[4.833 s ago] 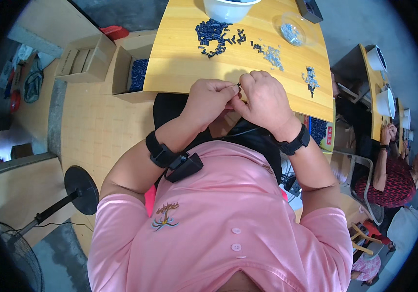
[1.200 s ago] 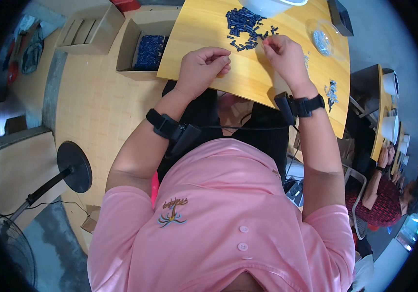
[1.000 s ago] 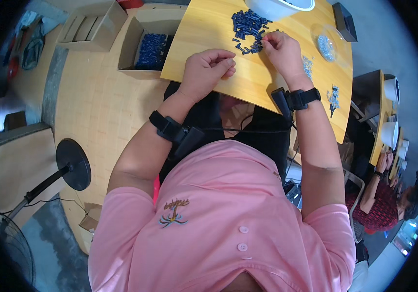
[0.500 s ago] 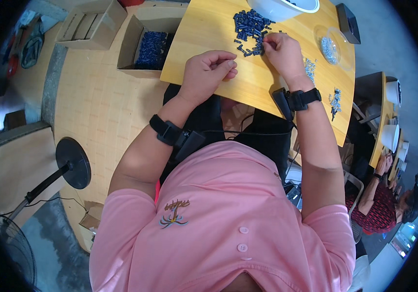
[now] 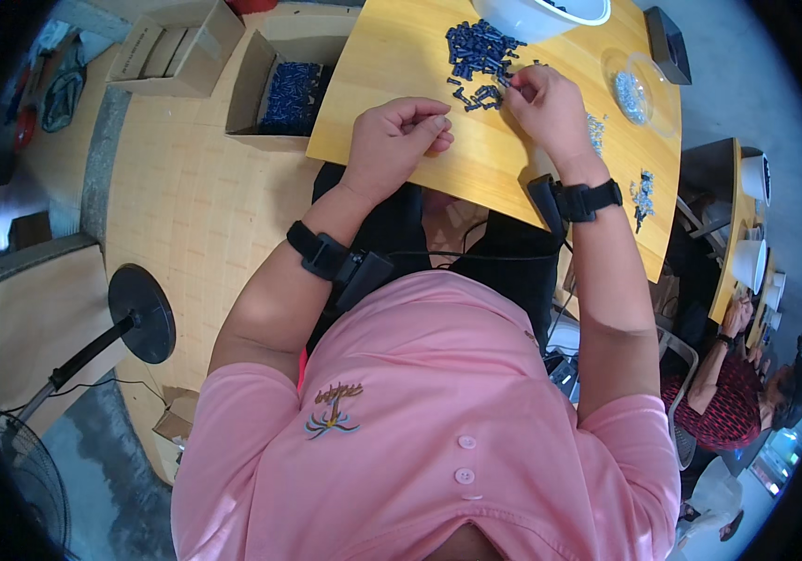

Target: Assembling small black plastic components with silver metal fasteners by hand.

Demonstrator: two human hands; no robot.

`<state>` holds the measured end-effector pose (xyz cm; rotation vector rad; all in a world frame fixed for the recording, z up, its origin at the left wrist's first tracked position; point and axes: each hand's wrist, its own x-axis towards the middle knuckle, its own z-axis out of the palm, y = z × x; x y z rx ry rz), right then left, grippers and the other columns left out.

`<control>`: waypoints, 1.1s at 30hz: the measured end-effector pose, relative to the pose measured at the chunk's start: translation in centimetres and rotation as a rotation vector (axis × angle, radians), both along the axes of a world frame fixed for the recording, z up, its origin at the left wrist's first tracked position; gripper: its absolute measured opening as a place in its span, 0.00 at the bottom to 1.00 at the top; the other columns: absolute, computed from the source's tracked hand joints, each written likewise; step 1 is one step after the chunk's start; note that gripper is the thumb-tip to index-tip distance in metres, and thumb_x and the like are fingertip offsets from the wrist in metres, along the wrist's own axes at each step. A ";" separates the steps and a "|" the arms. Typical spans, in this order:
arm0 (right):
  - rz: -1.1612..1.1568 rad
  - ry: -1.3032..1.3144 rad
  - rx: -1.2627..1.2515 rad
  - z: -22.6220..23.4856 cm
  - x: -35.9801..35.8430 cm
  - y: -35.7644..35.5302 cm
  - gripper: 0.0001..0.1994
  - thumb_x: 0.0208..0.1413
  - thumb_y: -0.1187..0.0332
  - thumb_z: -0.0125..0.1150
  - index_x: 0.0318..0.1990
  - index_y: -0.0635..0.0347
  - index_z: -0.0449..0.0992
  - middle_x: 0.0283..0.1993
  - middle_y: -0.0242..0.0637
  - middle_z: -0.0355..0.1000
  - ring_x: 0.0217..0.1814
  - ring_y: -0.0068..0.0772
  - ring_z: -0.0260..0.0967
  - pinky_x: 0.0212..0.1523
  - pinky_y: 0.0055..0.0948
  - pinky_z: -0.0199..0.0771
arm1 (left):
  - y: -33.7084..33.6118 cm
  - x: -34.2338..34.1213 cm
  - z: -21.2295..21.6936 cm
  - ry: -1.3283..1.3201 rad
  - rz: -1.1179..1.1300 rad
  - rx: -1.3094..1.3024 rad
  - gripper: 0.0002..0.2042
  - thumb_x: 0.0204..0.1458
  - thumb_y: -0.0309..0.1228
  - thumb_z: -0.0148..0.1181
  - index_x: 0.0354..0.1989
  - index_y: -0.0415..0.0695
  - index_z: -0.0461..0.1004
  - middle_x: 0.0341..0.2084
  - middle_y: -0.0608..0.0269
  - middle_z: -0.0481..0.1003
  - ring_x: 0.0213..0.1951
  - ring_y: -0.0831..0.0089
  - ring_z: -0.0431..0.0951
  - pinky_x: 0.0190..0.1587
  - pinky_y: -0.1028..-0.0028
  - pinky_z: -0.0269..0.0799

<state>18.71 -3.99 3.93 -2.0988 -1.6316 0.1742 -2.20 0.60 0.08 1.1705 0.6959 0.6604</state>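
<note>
Head view: the right hand (image 5: 551,107) is at the near right edge of a pile of small dark pieces (image 5: 480,47), which lies on the wooden counter (image 5: 378,56), in front of the white bowl (image 5: 527,23). Its grip is narrow, thumb and forefinger almost together; whether a piece is between them, I cannot tell. The left hand (image 5: 390,145) hangs above the counter's near edge, fingers curled and thumb close to the forefinger; its grip also looks narrow, and I cannot tell if something is inside.

Each dark piece is short and slim. I judge it very light, rather stiff, probably plastic, perhaps a little slippery because it seems smooth. It does not look fragile. The good place to hold is around the middle, with two fingertips, pressing gently so that it does not roll away.
</note>
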 end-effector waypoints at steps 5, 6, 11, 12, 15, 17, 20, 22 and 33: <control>-0.028 0.121 0.093 1.0 -2.1 -2.6 0.07 0.43 0.70 0.59 0.29 0.64 0.73 0.26 0.46 0.70 0.29 0.46 0.69 0.33 0.38 0.69 | 0.0 0.0 -0.4 0.023 0.005 0.019 0.10 0.54 0.25 0.55 0.43 0.34 0.73 0.31 0.59 0.76 0.32 0.77 0.77 0.37 0.80 0.75; 0.003 0.101 0.128 1.3 -2.4 -3.1 0.06 0.43 0.71 0.59 0.28 0.64 0.73 0.25 0.45 0.69 0.29 0.46 0.68 0.33 0.37 0.69 | 0.1 0.0 -0.4 0.028 -0.009 0.032 0.11 0.53 0.26 0.56 0.43 0.35 0.73 0.30 0.59 0.76 0.32 0.77 0.77 0.37 0.81 0.75; 0.178 0.014 0.221 2.6 -4.1 -5.1 0.05 0.42 0.73 0.59 0.28 0.62 0.73 0.25 0.42 0.68 0.33 0.45 0.67 0.33 0.38 0.69 | 0.2 0.4 1.1 0.053 -0.070 -0.031 0.12 0.53 0.29 0.58 0.43 0.36 0.73 0.29 0.61 0.76 0.31 0.78 0.76 0.35 0.81 0.74; 0.175 0.016 0.225 2.8 -4.3 -5.4 0.05 0.42 0.73 0.59 0.28 0.62 0.73 0.25 0.42 0.68 0.33 0.45 0.67 0.33 0.38 0.69 | -0.2 0.5 1.8 0.021 -0.091 -0.030 0.12 0.52 0.29 0.59 0.42 0.36 0.74 0.29 0.62 0.76 0.31 0.79 0.76 0.35 0.82 0.73; 0.255 -0.029 0.235 3.4 -4.6 -6.2 0.06 0.42 0.73 0.59 0.30 0.62 0.73 0.27 0.42 0.68 0.34 0.46 0.67 0.34 0.37 0.69 | -1.2 1.3 2.8 -0.020 -0.159 -0.009 0.11 0.51 0.29 0.60 0.41 0.37 0.75 0.29 0.63 0.76 0.30 0.79 0.76 0.35 0.82 0.73; 0.282 -0.046 0.292 3.6 -4.7 -6.6 0.06 0.42 0.74 0.59 0.31 0.62 0.73 0.27 0.42 0.68 0.34 0.46 0.67 0.34 0.36 0.69 | -1.7 1.7 3.2 -0.027 -0.202 0.011 0.11 0.51 0.29 0.60 0.41 0.37 0.75 0.29 0.64 0.76 0.30 0.79 0.75 0.34 0.82 0.72; 0.283 -0.007 0.328 3.8 -4.5 -7.2 0.06 0.42 0.75 0.59 0.31 0.62 0.73 0.27 0.42 0.68 0.34 0.45 0.67 0.34 0.36 0.68 | -2.3 1.9 3.4 -0.066 -0.185 -0.075 0.09 0.51 0.29 0.60 0.39 0.38 0.76 0.29 0.64 0.76 0.30 0.80 0.75 0.34 0.82 0.72; 0.241 0.045 0.352 3.8 -4.7 -7.8 0.06 0.43 0.76 0.59 0.31 0.62 0.73 0.27 0.42 0.68 0.33 0.45 0.66 0.34 0.36 0.68 | -2.6 1.6 3.5 -0.146 -0.193 -0.159 0.09 0.51 0.28 0.60 0.40 0.39 0.76 0.29 0.65 0.77 0.30 0.81 0.75 0.34 0.82 0.72; 0.101 0.177 0.383 3.3 -5.1 -9.4 0.03 0.43 0.76 0.59 0.28 0.61 0.73 0.25 0.40 0.68 0.30 0.42 0.67 0.32 0.33 0.67 | -4.0 1.4 4.4 -0.069 -0.288 -0.178 0.12 0.52 0.28 0.59 0.43 0.39 0.75 0.32 0.64 0.77 0.30 0.82 0.75 0.36 0.83 0.73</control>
